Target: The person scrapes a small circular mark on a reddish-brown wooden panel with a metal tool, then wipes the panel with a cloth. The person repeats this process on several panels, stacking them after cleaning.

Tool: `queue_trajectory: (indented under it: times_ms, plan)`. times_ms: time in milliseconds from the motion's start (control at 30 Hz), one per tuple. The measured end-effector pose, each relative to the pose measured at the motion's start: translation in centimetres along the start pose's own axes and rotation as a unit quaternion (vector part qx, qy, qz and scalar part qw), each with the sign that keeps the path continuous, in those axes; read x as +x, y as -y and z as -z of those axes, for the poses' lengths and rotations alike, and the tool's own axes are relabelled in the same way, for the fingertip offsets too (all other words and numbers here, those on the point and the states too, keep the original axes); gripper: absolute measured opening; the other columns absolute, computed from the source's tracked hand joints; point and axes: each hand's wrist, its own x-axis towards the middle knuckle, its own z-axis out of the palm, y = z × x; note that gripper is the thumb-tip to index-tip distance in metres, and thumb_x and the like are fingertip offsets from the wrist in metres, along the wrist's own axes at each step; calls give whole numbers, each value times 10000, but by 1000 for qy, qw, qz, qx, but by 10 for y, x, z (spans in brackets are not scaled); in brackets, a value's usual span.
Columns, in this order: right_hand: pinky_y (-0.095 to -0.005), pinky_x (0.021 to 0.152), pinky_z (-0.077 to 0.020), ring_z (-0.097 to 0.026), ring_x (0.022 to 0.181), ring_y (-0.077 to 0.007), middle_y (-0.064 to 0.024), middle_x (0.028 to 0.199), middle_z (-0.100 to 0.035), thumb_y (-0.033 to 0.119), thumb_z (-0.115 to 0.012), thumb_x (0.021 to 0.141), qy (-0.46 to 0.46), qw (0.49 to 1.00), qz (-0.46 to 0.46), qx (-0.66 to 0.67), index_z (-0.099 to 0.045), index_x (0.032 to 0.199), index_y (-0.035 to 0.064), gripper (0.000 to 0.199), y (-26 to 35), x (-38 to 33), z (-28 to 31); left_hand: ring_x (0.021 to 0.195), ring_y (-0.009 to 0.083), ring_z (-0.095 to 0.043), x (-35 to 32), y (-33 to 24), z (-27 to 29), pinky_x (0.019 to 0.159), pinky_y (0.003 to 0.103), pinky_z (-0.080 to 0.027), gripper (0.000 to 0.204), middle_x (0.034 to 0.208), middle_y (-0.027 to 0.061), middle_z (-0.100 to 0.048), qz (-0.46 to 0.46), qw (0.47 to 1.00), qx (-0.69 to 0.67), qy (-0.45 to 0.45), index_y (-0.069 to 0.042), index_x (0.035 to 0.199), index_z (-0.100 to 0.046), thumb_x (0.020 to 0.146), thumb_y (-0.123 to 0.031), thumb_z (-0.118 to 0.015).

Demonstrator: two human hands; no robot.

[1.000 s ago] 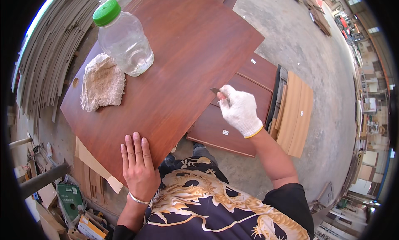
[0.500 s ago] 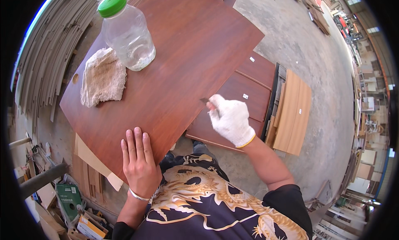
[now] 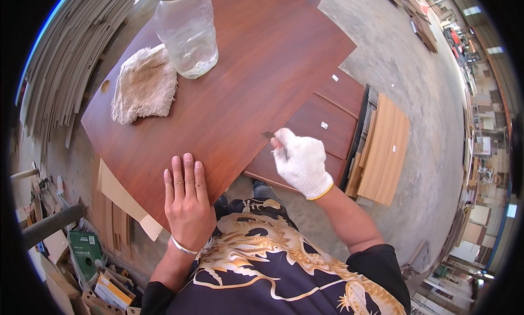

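A large reddish-brown wood panel (image 3: 229, 91) lies flat in front of me. My left hand (image 3: 188, 206), bare with a bracelet at the wrist, rests on its near edge with the fingers stretched out. In a white knit glove, my right hand (image 3: 301, 162) is closed on a small dark blade (image 3: 267, 135), whose tip is at the panel's right edge; its handle is hidden in the fist. Farther back on the panel, a folded beige cloth (image 3: 144, 85) lies beside a clear plastic bottle (image 3: 188, 36) with a green cap, partly cut off by the frame.
Right of the panel, lower down, are reddish-brown boards (image 3: 316, 126) and a stack of lighter wood boards (image 3: 385, 151). Long strips (image 3: 71, 53) are piled at far left. A dark metal bar (image 3: 54, 225) and a green box (image 3: 86, 255) are at lower left.
The panel, cloth and bottle sit slightly higher and farther right in the view. My right hand and blade stay by the panel's right edge; my left hand still lies flat.
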Motion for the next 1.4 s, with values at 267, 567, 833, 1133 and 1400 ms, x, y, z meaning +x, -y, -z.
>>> queue_trajectory:
  times_ms: [267, 567, 833, 1133, 1400]
  plan:
    - [-445, 534, -505, -675, 561, -338, -129, 587, -614, 161, -697, 990, -22, 999, 4, -34, -664, 973, 93, 77, 9, -3, -4, 1579, 485, -334, -1, 1, 0, 1298, 587, -259, 842, 1663, 300, -410, 2, 1000, -8, 0, 109, 1540, -472, 726, 11, -663]
    - [-458, 535, -492, -663, 562, -332, -115, 615, -627, 149, -746, 915, 9, 1000, 26, -11, -650, 939, 122, 103, 36, -21, -17, 1582, 461, -346, -1, 3, -2, 1298, 585, -254, 805, 1654, 300, -423, 0, 1000, -15, -4, 108, 1538, -482, 756, 6, -642]
    - [-465, 538, -494, -635, 543, -352, -121, 605, -614, 139, -749, 902, 38, 997, 60, 6, -629, 911, 128, 121, 72, -42, -29, 1576, 448, -363, 0, 5, -2, 1294, 575, -272, 763, 1646, 281, -446, -5, 1000, -15, -17, 102, 1519, -515, 771, 0, -620]
    - [-469, 531, -455, -628, 542, -368, -141, 561, -565, 153, -719, 964, 16, 999, -25, -21, -665, 958, 94, 79, 58, -39, -23, 1645, 418, -189, -41, 27, 23, 1337, 578, -109, 1056, 1744, 238, -281, 25, 991, -112, 68, 63, 1632, -329, 729, -110, -849]
    - [-444, 543, -455, -599, 500, -354, -115, 551, -581, 165, -714, 962, 35, 999, 14, -9, -620, 922, 108, 116, 93, -51, -32, 1645, 417, -200, -97, 67, 9, 1330, 626, -99, 1019, 1737, 196, -330, 5, 994, -100, 34, -18, 1609, -430, 680, -37, -850]
